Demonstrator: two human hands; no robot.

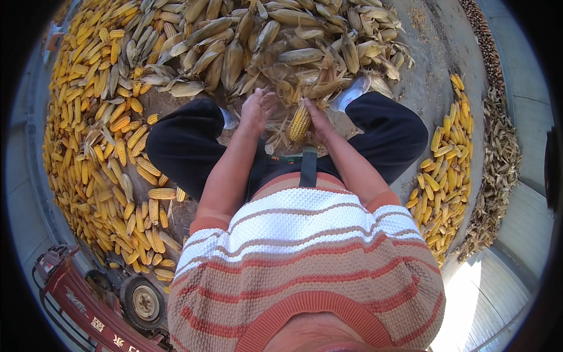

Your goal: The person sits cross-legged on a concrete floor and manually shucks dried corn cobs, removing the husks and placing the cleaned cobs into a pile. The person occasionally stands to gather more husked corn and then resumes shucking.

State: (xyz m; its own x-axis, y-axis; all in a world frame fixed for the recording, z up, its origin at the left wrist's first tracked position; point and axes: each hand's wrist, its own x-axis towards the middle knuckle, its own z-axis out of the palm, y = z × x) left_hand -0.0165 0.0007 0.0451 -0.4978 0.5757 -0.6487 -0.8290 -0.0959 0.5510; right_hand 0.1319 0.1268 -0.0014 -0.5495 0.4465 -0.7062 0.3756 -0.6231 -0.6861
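Observation:
Between my bent knees, my right hand grips a yellow ear of corn whose kernels are bare. Loose dry husk lies around the ear's upper end; whether it is still attached is unclear. To the left of the ear, my left hand is raised, apart from it, with its fingers spread and somewhat blurred, and nothing shows in it. Just beyond both hands rises a pile of corn ears in dry husks. Torn husks lie on the ground below my hands.
A large heap of husked corn ears spreads along the left, and a smaller heap lies at the right. Beyond that runs a strip of dry husks. A red wheeled machine stands at the lower left. Light wall panels border the right.

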